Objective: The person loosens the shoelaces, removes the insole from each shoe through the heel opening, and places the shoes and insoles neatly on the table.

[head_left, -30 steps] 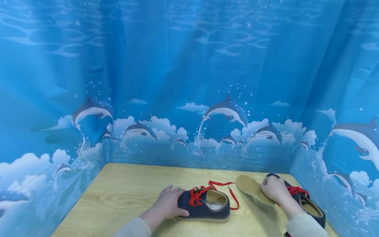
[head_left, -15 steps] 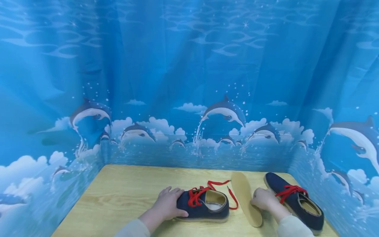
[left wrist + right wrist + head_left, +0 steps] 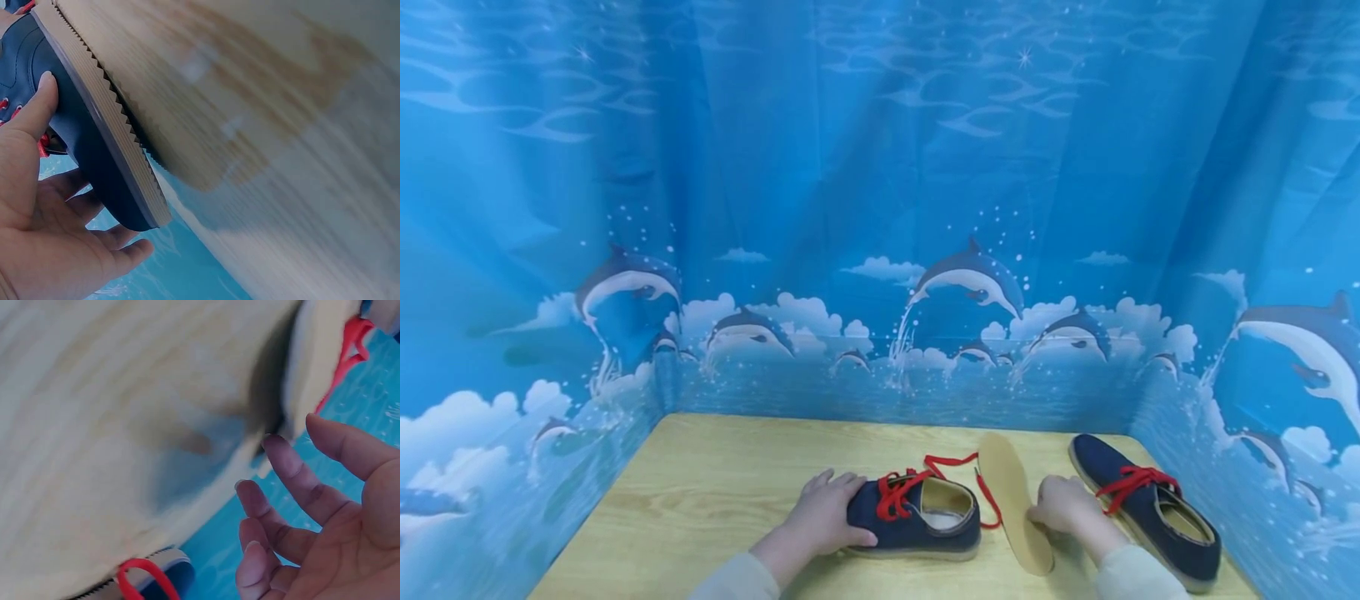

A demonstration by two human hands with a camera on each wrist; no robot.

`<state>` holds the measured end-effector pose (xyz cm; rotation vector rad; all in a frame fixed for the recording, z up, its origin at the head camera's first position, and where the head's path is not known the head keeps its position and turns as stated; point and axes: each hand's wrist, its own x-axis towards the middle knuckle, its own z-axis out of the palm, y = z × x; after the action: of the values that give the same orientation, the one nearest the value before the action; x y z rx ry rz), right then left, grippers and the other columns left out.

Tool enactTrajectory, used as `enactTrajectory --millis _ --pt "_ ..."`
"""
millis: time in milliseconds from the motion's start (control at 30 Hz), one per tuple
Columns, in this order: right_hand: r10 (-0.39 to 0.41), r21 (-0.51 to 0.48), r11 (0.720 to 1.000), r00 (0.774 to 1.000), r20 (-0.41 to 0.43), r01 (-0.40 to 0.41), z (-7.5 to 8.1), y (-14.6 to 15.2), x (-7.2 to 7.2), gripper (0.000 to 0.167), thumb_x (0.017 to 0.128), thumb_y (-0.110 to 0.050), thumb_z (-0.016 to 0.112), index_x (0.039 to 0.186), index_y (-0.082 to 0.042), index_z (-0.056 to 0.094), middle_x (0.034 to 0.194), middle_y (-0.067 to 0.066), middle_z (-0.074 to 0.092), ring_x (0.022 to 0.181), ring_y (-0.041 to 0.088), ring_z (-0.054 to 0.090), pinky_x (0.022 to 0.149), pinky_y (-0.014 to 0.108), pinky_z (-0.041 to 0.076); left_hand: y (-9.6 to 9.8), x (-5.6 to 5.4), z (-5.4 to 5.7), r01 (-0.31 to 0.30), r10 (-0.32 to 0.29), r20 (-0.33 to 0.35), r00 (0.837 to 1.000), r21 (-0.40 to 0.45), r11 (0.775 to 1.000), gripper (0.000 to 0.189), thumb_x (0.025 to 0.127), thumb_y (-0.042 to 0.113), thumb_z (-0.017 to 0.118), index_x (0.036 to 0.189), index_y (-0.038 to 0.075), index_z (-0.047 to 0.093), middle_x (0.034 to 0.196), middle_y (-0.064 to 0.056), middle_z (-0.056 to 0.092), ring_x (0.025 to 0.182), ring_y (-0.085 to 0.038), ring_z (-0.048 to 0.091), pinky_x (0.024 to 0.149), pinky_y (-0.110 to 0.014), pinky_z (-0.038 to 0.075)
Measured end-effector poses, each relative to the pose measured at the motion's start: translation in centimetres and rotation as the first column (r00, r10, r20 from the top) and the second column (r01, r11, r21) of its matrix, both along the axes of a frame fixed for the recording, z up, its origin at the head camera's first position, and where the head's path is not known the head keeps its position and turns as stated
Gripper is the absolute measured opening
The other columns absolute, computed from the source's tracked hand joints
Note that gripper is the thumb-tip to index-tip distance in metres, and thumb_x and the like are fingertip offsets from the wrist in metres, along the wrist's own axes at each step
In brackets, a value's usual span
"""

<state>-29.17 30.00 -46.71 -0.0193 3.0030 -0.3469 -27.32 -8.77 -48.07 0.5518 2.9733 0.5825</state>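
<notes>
A navy shoe (image 3: 936, 525) with loose red laces stands on the table, its toe pointing left. My left hand (image 3: 826, 512) grips the toe; in the left wrist view the thumb (image 3: 44, 103) presses one side and the fingers reach round the other. Right of this shoe is a tan insole (image 3: 1011, 500), lengthwise away from me, overlapping the lace ends. My right hand (image 3: 1067, 508) pinches the insole's right edge; in the right wrist view thumb and index finger (image 3: 290, 465) meet that edge, the other fingers loosely bent.
A second navy shoe (image 3: 1150, 517), its red laces tied in a bow, stands at the table's right edge. A blue dolphin-print curtain (image 3: 865, 208) encloses the wooden table (image 3: 722, 467) at the back and sides.
My right hand has moved left with the insole, away from the second shoe, and the insole has swung from slanting to nearly lengthwise and lower. My left hand and its shoe stay put.
</notes>
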Motion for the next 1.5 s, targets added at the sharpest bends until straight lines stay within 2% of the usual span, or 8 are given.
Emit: enactTrajectory --millis 233,367,500,600,867,1067,1500 --pt "0.011 -0.053 0.999 1.0 -0.024 -0.012 2.5 -1.3 0.7 0.036 0.088 -0.026 0.073 0.061 -0.012 0.055 0.059 -0.001 0.049 0.07 0.023 0.046 0.07 0.04 0.04 0.0 0.0 -0.2 0.005 -0.005 -0.005 1.0 0.0 1.0 0.094 0.071 0.062 0.081 0.145 0.011 0.053 0.145 -0.012 0.053 0.137 -0.05 0.038 0.113 -0.064 0.028" --pt "0.041 -0.061 0.997 0.997 -0.066 -0.045 3.8 -2.7 1.2 0.034 0.089 -0.029 0.073 0.062 -0.013 0.059 0.061 -0.002 0.053 0.075 0.025 0.048 0.074 0.044 0.042 -0.1 0.1 -0.2 0.006 -0.007 -0.02 1.0 -0.001 1.0 0.094 0.071 0.062 0.081 0.145 0.011 0.053 0.145 -0.013 0.053 0.136 -0.05 0.039 0.113 -0.065 0.028" --pt "0.074 -0.074 0.994 0.991 -0.108 -0.083 4.8 -4.3 1.7 0.022 0.089 -0.03 0.073 0.073 -0.017 0.067 0.086 0.001 0.062 0.094 0.032 0.054 0.08 0.051 0.048 -0.1 0.2 -0.1 0.005 -0.005 -0.023 1.0 -0.001 1.0 0.094 0.071 0.062 0.081 0.145 0.011 0.053 0.145 -0.013 0.053 0.136 -0.05 0.039 0.113 -0.064 0.028" --pt "0.088 -0.109 0.989 0.986 -0.139 -0.104 5.2 -5.5 2.1 0.02 0.089 -0.03 0.074 0.075 -0.017 0.068 0.097 0.006 0.063 0.101 0.036 0.054 0.083 0.055 0.05 -0.2 0.2 -0.1 0.002 -0.002 -0.017 1.0 0.002 1.0 0.094 0.071 0.062 0.081 0.145 0.011 0.053 0.145 -0.013 0.053 0.137 -0.05 0.038 0.113 -0.064 0.028" --pt "0.116 -0.233 0.961 0.981 -0.158 -0.151 4.9 -7.8 2.5 0.019 0.088 -0.025 0.077 0.073 -0.018 0.068 0.102 0.003 0.066 0.103 0.032 0.055 0.086 0.053 0.049 -0.2 0.1 -0.1 -0.001 0.001 -0.006 1.0 0.007 1.0 0.094 0.072 0.062 0.081 0.146 0.012 0.053 0.146 -0.013 0.052 0.137 -0.05 0.037 0.114 -0.064 0.026" --pt "0.12 -0.243 0.957 0.98 -0.161 -0.158 4.6 -8.3 2.6 0.018 0.087 -0.025 0.078 0.074 -0.019 0.068 0.106 0.005 0.066 0.105 0.033 0.056 0.085 0.053 0.05 -0.2 0.1 -0.2 0.008 -0.008 -0.015 1.0 0.011 1.0 0.094 0.071 0.062 0.081 0.145 0.011 0.053 0.145 -0.014 0.053 0.137 -0.051 0.038 0.113 -0.065 0.027" --pt "0.118 -0.24 0.954 0.962 -0.247 -0.179 3.4 -8.8 3.0 0.019 0.086 -0.018 0.079 0.072 -0.018 0.066 0.103 0.006 0.065 0.101 0.03 0.055 0.089 0.053 0.05 -0.2 0.1 -0.5 0.004 -0.004 -0.004 1.0 0.026 1.0 0.094 0.072 0.062 0.081 0.146 0.011 0.053 0.146 -0.013 0.053 0.137 -0.05 0.037 0.114 -0.065 0.026"
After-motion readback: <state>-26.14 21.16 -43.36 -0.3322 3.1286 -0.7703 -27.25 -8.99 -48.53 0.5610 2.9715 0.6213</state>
